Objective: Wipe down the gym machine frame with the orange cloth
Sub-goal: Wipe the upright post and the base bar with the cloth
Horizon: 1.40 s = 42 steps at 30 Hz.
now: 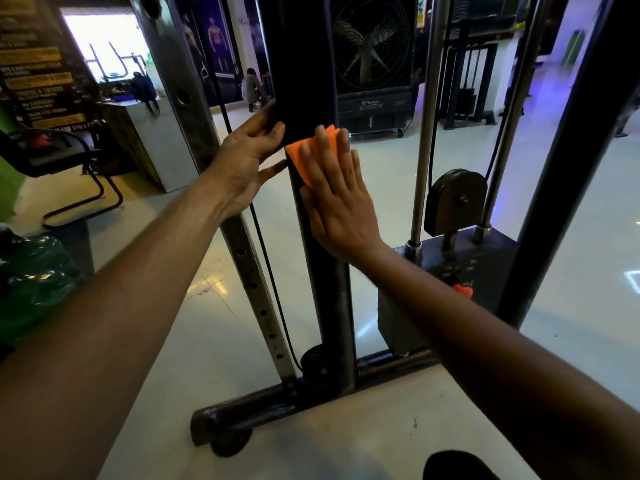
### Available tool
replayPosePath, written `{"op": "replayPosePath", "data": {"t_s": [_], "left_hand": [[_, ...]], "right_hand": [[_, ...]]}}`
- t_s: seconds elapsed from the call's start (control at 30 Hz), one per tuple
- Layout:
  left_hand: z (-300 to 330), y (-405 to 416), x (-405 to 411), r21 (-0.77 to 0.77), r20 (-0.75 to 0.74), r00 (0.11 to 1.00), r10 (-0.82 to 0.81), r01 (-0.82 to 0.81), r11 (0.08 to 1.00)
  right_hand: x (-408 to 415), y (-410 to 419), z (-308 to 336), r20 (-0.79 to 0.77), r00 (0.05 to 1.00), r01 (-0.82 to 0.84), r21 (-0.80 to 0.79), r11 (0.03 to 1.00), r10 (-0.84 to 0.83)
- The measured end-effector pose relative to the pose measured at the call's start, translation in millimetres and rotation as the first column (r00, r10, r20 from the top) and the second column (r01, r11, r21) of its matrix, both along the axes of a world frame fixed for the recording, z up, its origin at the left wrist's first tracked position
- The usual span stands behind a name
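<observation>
Both hands are up on the dark upright post (pixel 332 299) of the gym machine frame, one on each side of it. The right hand (pixel 337 199) lies flat against the post's front face with its fingers straight and close together, pressing the orange cloth (pixel 311 150) onto the metal; the cloth shows as a folded patch above and to the left of the fingertips, with the rest hidden under the palm. The left hand (pixel 247 157) sits just left of the cloth, on the post's left edge, its fingers reaching round the side of the post and the thumb stretched below them toward the post; whether the fingers curl tight behind it cannot be told.

Left of the post a silver perforated bar (pixel 249 268) slants down to the black base rail (pixel 277 403) on the pale tiled floor (pixel 221 341), and a black cable (pixel 266 268) runs beside that bar. Right of the post stand two chrome guide rods (pixel 426 161), a dark pulley (pixel 453 202) between them, and the weight stack (pixel 446 271) below with an orange pin (pixel 463 291) in it. Behind the post is a large black fan (pixel 372 46). Far left of the post are a black chair (pixel 65 168) and a counter (pixel 145 143).
</observation>
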<state>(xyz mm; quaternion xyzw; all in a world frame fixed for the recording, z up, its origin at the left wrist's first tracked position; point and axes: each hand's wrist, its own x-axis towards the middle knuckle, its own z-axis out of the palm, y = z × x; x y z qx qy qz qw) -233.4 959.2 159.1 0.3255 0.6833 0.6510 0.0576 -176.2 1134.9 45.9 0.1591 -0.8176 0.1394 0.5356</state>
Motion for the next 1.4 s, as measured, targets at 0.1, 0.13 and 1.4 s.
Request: {"op": "replayPosePath", "data": {"t_s": [0.1,0.13,1.4], "left_hand": [[-21.9,0.0,4.5,-0.034,0.013,0.999,0.033,-0.033,0.999],[-30.8,0.2,6.8,-0.045,0.03,0.999,0.045,-0.044,0.998],[-182.3,27.6,12.5,0.072,0.044,0.985,0.166,-0.169,0.983]], "right_hand": [[8.4,-11.6,-56.1,0.091,0.996,-0.019,-0.047,0.999,0.023],[13.0,-12.1,-81.3,0.122,0.992,-0.017,-0.017,1.0,0.019],[11.5,-21.3,-231.8,0.2,0.98,0.017,-0.142,0.99,0.012]]}}
